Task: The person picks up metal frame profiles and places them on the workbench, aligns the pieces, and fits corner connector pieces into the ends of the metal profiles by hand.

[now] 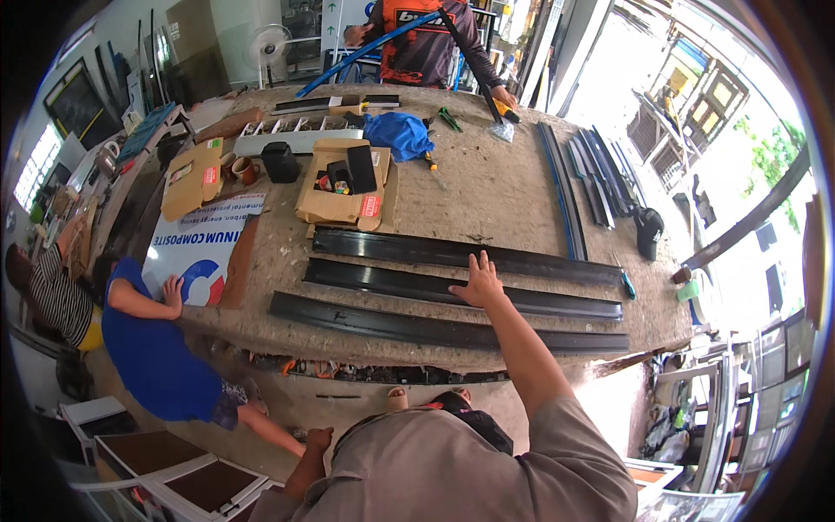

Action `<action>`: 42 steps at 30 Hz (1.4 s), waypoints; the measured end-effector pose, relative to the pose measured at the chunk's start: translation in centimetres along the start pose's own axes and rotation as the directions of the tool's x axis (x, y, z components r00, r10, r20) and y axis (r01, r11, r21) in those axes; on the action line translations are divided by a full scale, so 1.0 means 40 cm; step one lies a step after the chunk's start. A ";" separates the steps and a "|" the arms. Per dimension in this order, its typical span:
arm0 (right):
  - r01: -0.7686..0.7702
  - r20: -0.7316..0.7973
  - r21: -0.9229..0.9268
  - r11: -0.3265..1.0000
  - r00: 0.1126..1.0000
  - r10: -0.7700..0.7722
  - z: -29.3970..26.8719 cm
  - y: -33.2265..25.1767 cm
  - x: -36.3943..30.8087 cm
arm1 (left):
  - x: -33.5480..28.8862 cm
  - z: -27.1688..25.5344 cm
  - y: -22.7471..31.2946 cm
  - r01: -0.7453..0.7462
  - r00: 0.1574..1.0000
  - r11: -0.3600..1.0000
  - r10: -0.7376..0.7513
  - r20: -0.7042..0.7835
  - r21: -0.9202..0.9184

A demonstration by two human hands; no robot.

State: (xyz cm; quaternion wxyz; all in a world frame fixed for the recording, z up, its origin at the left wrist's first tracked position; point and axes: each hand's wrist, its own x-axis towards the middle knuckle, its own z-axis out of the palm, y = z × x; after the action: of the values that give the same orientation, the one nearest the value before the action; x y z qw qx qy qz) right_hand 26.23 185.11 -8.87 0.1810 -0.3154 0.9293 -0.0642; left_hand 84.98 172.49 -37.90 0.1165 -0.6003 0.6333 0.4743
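Note:
Three long black metal profiles lie roughly parallel across the near part of the worktable: a far profile (391,246), a middle profile (383,277) and a near profile (391,327). My right hand (478,283) reaches forward with its fingers spread, palm down on or just over the middle profile. Its fingertips point toward the far one, and nothing is held in it. Low beside my body hangs my left hand (320,439), fingers curled in, with no object visible in it.
Open cardboard boxes (344,187), a blue plastic bag (398,135) and a printed panel (204,252) lie on the table. More dark profiles (591,178) and a black cap (648,233) are at right. One person (426,43) holds bars opposite; another in blue (156,348) leans in at left.

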 end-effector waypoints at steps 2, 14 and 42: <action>-0.054 0.029 -0.040 0.998 0.998 0.055 0.011 0.033 0.008 | -0.005 -0.002 0.035 0.045 0.998 0.999 -0.046 0.035 0.017; 0.163 0.513 -0.116 0.980 0.855 -0.081 0.085 0.045 -0.148 | -0.050 -0.043 0.055 0.146 0.989 0.965 -0.136 0.057 -0.219; 0.210 -0.190 0.175 0.962 0.966 -0.176 -0.248 0.409 -0.516 | -0.465 0.255 0.913 -0.880 0.475 0.471 0.870 0.132 0.061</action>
State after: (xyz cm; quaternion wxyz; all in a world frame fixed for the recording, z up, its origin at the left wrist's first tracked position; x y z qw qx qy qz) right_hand 28.47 210.68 2.58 0.1223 -0.3787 0.8956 -0.1989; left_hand 53.58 185.88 -13.08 -0.0803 -0.1644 0.8728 0.4526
